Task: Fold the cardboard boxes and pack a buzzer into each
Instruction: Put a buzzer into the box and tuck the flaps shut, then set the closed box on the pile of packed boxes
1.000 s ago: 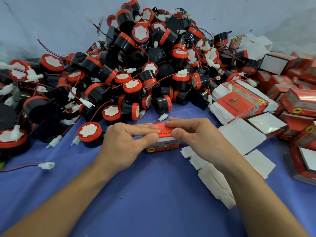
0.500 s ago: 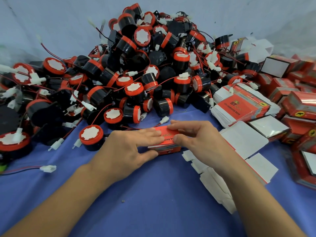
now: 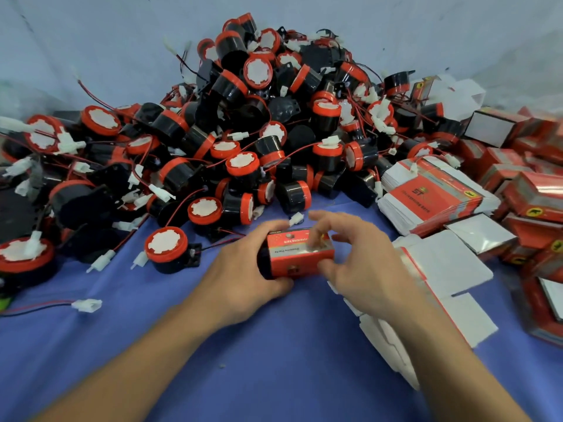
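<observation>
Hands meet on a small red box [image 3: 300, 258] just below the centre of the frame, low over the blue cloth [image 3: 274, 370]; whether the box rests on the cloth cannot be told. The left hand [image 3: 243, 269] wraps the box's left end, with its fingers curled over the top edge and its thumb tucked under the near side. A dark patch shows at that end beneath the fingers, and what it is cannot be made out. The right hand [image 3: 359, 263] pinches the right end, with bent fingertips on the top face and the thumb against the near face, though motion blur softens the fingertips. Behind the box, a heap of buzzers [image 3: 259, 132] fills the upper centre and left of the frame, black with red caps and trailing red wires and white plugs, piled against a pale wall [image 3: 91, 41]. A lone buzzer [image 3: 167, 248] sits just left of the left hand. A loose white connector [image 3: 86, 305] lies at lower left. At right centre is a stack of flat cartons [image 3: 432, 196], with folded boxes [image 3: 542, 193] crowded along the right edge. White flattened blanks [image 3: 451, 269] lie beside and under the right forearm.
</observation>
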